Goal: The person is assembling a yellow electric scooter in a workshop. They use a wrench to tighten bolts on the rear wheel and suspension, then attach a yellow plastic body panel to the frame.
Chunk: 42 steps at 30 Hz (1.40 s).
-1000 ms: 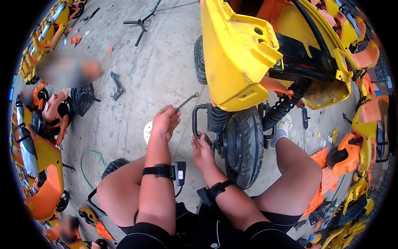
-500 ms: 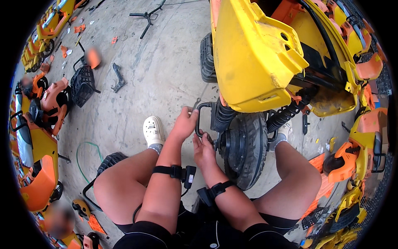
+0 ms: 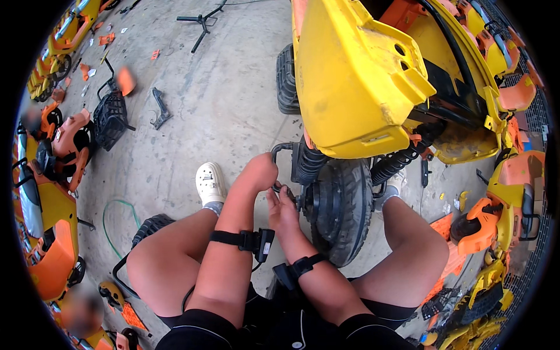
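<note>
A black looped bar [image 3: 283, 146] juts out to the left of the wheel [image 3: 344, 204], beside a black coil shock absorber [image 3: 310, 165]. My left hand [image 3: 262, 171] is bent sharply at the wrist against this bar, its fingers curled out of sight. The slim grey wrench seen in that hand half a second ago is now hidden. Palm up just below, my right hand [image 3: 282, 209] pinches the dark lower bend of the bar with thumb and fingertips. A scuffed yellow body panel [image 3: 356, 81] of the vehicle rises above the wheel.
Orange and yellow scooters and parts line both sides. On the concrete floor [image 3: 210, 105] lie a black bracket [image 3: 160, 109], a black basket [image 3: 111, 119] and a black forked bar [image 3: 201, 24]. A green cord [image 3: 105, 219] curls beside my left knee.
My left hand has rolled over and bent at the wrist, taking the wrench out of sight. My right hand stays at the lower bend. The whole view has shifted slightly.
</note>
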Each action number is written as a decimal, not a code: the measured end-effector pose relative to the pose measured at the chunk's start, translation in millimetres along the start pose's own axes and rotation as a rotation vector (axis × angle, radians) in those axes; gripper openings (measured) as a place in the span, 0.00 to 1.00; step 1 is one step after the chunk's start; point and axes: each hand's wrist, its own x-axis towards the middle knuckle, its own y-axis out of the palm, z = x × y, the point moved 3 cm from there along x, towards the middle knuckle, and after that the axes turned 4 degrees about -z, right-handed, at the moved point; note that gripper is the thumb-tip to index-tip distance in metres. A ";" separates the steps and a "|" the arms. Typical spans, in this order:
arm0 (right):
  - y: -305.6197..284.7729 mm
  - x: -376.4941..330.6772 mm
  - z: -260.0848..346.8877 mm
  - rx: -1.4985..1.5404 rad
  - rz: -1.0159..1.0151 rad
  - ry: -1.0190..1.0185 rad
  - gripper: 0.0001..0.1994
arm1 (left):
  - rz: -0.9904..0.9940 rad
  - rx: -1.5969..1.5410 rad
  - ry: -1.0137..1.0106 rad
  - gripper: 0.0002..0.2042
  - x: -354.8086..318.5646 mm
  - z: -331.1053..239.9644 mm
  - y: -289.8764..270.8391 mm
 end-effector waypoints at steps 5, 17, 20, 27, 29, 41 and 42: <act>-2.3 0.6 -0.2 0.012 0.025 0.016 0.07 | 0.149 -0.014 -0.060 0.13 3.2 -21.9 -6.0; 1.4 -5.3 1.1 0.025 -0.027 0.042 0.07 | 0.402 -0.144 -0.318 0.11 9.9 -48.1 -29.7; -3.2 0.0 0.7 0.034 0.055 0.036 0.10 | 0.346 -0.316 -0.244 0.11 -0.3 -40.5 -18.2; -10.4 12.2 -8.1 0.090 0.045 0.052 0.06 | -0.230 -0.076 -0.053 0.15 -25.3 0.6 45.3; -22.4 24.0 -9.4 0.129 0.061 0.089 0.07 | -0.298 -0.140 -0.033 0.15 -26.6 -2.3 50.8; 3.9 0.7 1.5 0.091 0.004 -0.008 0.07 | 0.022 -0.357 -0.189 0.15 -11.7 -9.6 14.5; 2.4 1.4 0.3 0.095 0.005 -0.009 0.07 | 0.005 -0.322 -0.163 0.15 -10.9 -4.4 19.5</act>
